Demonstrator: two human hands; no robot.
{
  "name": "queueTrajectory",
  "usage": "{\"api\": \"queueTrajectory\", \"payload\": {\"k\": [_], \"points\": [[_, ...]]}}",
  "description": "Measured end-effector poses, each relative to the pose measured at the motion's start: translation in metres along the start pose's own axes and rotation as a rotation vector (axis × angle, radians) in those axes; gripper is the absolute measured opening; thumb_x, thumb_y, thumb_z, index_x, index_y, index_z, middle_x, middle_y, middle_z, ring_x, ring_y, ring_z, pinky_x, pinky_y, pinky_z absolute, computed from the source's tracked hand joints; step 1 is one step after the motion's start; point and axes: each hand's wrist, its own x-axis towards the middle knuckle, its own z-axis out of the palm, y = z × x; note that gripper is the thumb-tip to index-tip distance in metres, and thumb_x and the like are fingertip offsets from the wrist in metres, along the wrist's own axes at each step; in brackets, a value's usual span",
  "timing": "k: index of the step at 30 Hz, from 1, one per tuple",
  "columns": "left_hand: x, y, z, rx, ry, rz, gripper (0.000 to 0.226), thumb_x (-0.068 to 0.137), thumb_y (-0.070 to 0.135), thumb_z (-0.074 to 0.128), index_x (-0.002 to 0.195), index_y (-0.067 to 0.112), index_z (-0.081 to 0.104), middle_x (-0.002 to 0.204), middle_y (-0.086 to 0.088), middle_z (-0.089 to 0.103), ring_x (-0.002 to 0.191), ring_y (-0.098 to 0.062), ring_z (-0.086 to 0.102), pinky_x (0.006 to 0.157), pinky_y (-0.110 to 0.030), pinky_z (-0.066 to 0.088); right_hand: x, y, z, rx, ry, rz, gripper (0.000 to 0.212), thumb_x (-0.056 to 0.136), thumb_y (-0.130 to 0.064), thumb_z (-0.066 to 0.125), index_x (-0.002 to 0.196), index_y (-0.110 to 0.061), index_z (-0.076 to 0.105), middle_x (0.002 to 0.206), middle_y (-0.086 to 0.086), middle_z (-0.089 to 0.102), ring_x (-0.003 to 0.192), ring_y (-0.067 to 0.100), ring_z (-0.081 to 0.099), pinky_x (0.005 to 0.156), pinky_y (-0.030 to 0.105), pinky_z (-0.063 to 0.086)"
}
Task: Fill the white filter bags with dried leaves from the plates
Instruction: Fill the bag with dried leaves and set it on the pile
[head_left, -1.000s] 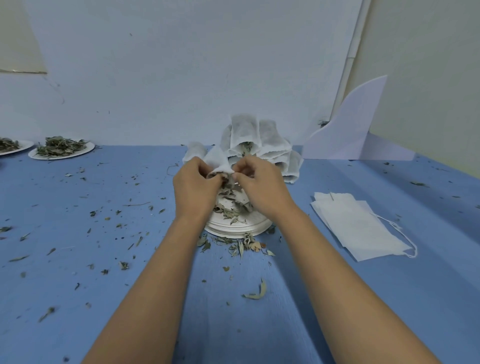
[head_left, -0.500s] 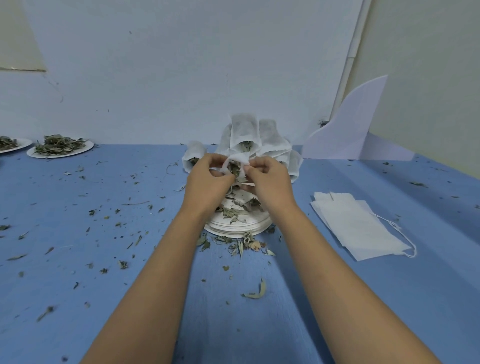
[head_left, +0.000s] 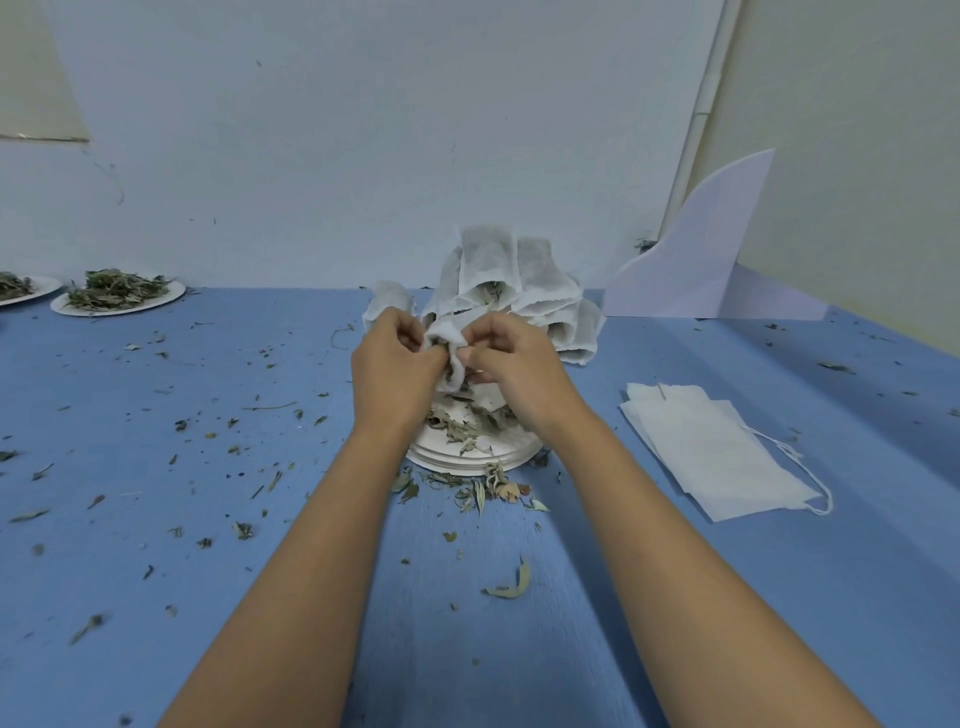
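Spanning the lower view, the blue desk (head_left: 156, 597) carries all items and is strewn with leaf crumbs. A white card (head_left: 701, 249) stands at the far right, near the wall. A pile (head_left: 540, 280) of filled bags stands at far centre, mouths toward the camera. A stack of flat bags (head_left: 711, 447) lies on the desk to the right, well apart from both grips, with strings trailing off its near right corner. A far plate (head_left: 166, 296) heaped with leaves sits at the far left; a second one beside it is cut by the frame edge. The near plate (head_left: 467, 460) sits at centre, just in front of the pile and below both grips. Dried leaves (head_left: 462, 431) lie on it, and more are spilled on the desk beside its near rim.

The left grip (head_left: 392, 364) and right grip (head_left: 519, 364) meet above the near plate, fingers curled, each pinching one side of the same bag (head_left: 449, 358). The bag hangs crumpled between them, over the plate. Whether its mouth is open cannot be told. One curled leaf (head_left: 511, 584) lies on the desk between the forearms.
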Motion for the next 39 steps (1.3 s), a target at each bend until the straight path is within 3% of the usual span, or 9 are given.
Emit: {"api": "queueTrajectory", "payload": {"k": [4,14,18,21,24,27,30,34,39], "points": [[0.003,-0.003,-0.001,0.074,0.126,-0.022,0.025,0.073,-0.008,0.051,0.067,0.015,0.042,0.061,0.006,0.039,0.053,-0.008,0.031,0.045,-0.015,0.030,-0.004,-0.005,0.005,0.014,-0.122,-0.006,0.023,0.080,0.006,0.058,0.071,-0.015,0.062,0.068,0.002,0.062,0.069,0.018,0.055,0.067,0.031,0.046],[-0.001,0.003,0.004,-0.070,-0.085,0.043,0.014,0.081,0.013,0.069,0.091,0.020,0.064,0.081,0.017,0.061,0.070,0.013,0.057,0.057,-0.001,0.040,0.003,0.008,0.004,-0.105,0.356,0.017,0.008,0.089,-0.009,0.057,0.094,-0.014,0.060,0.085,-0.006,0.058,0.088,0.019,0.063,0.081,0.038,0.055],[-0.003,0.006,0.005,-0.050,-0.154,0.132,0.025,0.085,0.005,0.059,0.100,0.021,0.070,0.083,0.025,0.062,0.077,0.022,0.054,0.065,0.002,0.039,0.001,0.009,0.004,-0.091,0.268,-0.034,0.024,0.083,-0.013,0.063,0.101,-0.024,0.054,0.092,-0.019,0.056,0.084,0.002,0.060,0.069,0.011,0.049],[-0.005,0.006,0.006,0.072,-0.147,0.174,0.039,0.084,0.002,0.051,0.114,0.019,0.068,0.098,0.014,0.065,0.088,0.007,0.057,0.074,-0.004,0.042,0.000,0.009,0.007,-0.124,0.226,-0.056,0.025,0.087,-0.015,0.061,0.108,-0.026,0.059,0.094,-0.016,0.063,0.083,0.004,0.063,0.070,0.012,0.049],[-0.006,0.005,0.005,0.281,-0.059,0.212,0.037,0.086,0.011,0.050,0.117,0.024,0.066,0.106,0.002,0.067,0.092,-0.017,0.059,0.070,-0.030,0.047,0.000,0.009,0.007,-0.313,0.302,-0.157,0.022,0.095,-0.013,0.051,0.105,-0.017,0.070,0.085,-0.005,0.068,0.073,0.000,0.057,0.062,0.006,0.041],[-0.004,0.003,0.001,0.554,0.047,0.279,0.028,0.091,0.020,0.055,0.117,0.018,0.064,0.106,-0.006,0.064,0.094,-0.025,0.058,0.064,-0.032,0.037,-0.001,0.011,0.006,-0.548,0.329,-0.226,0.028,0.097,-0.008,0.045,0.110,-0.012,0.069,0.087,0.004,0.070,0.076,0.014,0.059,0.061,0.017,0.037],[-0.004,0.000,-0.002,0.487,0.044,0.241,0.019,0.093,0.017,0.054,0.103,0.011,0.070,0.090,-0.009,0.067,0.079,-0.025,0.059,0.062,-0.030,0.040,0.000,0.010,0.005,-0.551,0.186,-0.172,0.029,0.098,-0.012,0.045,0.117,-0.012,0.066,0.100,0.008,0.070,0.086,0.015,0.057,0.071,0.021,0.036],[0.000,-0.003,-0.008,0.241,0.160,0.064,0.019,0.092,0.013,0.055,0.085,0.005,0.071,0.069,-0.006,0.065,0.060,-0.016,0.054,0.054,-0.012,0.036,-0.002,0.009,-0.006,-0.333,-0.025,0.017,0.061,0.093,-0.043,0.053,0.147,-0.025,0.034,0.151,-0.004,0.036,0.138,0.012,0.032,0.102,0.023,0.025],[0.008,-0.006,-0.015,0.003,0.283,-0.162,0.021,0.090,0.016,0.054,0.077,0.007,0.068,0.071,-0.012,0.069,0.071,-0.026,0.068,0.059,-0.018,0.042,-0.005,0.013,-0.014,-0.784,-0.372,0.111,0.105,0.073,-0.074,0.055,0.151,-0.038,-0.006,0.160,-0.003,-0.014,0.145,0.019,-0.021,0.118,0.051,-0.004]]}}
